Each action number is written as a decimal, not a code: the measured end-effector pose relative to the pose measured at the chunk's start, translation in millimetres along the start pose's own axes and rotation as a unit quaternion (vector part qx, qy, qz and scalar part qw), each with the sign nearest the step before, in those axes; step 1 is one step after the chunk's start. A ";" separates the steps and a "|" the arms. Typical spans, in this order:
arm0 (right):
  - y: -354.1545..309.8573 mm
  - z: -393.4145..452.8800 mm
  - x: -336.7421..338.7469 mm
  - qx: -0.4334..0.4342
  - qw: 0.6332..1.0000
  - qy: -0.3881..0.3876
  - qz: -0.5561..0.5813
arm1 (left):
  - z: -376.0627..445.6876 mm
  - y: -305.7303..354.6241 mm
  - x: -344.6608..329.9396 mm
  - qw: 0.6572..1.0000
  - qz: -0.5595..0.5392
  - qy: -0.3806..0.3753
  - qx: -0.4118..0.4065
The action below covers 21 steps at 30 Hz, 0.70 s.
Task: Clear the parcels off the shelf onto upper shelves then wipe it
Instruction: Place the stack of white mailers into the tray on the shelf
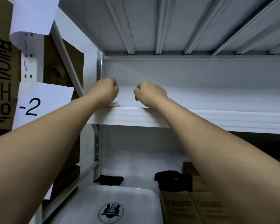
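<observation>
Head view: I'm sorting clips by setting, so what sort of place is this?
Probably a stockroom or parcel storage room. White metal shelving with slotted uprights fills the view, a paper label reading "-2" hangs on the rack, and printed cardboard boxes sit on the lower shelf beside a white parcel.

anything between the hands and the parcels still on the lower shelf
Yes: both hands, left hand and right hand, reach over the upper shelf, whose board lies between them and the white parcel below.
</observation>
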State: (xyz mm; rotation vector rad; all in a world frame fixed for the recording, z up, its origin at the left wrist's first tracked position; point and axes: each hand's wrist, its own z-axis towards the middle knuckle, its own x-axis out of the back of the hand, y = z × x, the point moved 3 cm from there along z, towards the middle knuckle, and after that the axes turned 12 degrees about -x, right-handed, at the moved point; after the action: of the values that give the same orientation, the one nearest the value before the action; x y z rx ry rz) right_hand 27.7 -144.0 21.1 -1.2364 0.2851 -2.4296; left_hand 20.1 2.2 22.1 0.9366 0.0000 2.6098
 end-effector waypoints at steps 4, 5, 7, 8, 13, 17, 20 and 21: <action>-37.6 2.3 -20.5 -0.008 1.000 -0.021 0.008 | 4.6 -43.1 3.2 0.998 0.016 -0.046 0.030; -44.3 3.5 -25.6 -0.005 1.000 -0.028 0.001 | 6.8 -50.7 2.2 0.997 0.023 -0.066 0.035; -56.1 7.3 -34.0 -0.004 0.999 -0.039 -0.010 | 9.7 -65.8 1.0 0.993 0.035 -0.103 0.045; -59.8 7.9 -36.5 -0.002 0.999 -0.041 -0.013 | 9.3 -70.2 0.9 0.991 0.043 -0.117 0.049; -75.1 13.0 -50.1 -0.005 0.997 -0.074 -0.028 | 9.7 -94.5 -1.4 0.979 0.078 -0.170 0.084; -78.2 18.2 -56.7 -0.017 0.995 -0.095 -0.034 | 6.5 -97.2 1.9 0.965 0.082 -0.217 0.119; -76.9 18.8 -60.7 -0.027 0.992 -0.119 -0.037 | 3.1 -95.8 5.5 0.953 0.076 -0.266 0.121; -76.3 18.6 -61.2 -0.030 0.991 -0.127 -0.037 | 2.7 -96.3 5.7 0.949 0.081 -0.282 0.115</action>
State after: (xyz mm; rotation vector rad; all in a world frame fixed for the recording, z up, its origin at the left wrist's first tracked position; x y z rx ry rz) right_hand 55.8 -48.7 14.5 -1.5898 0.2442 -2.3062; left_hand 50.4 93.6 16.0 1.8076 0.0839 2.4186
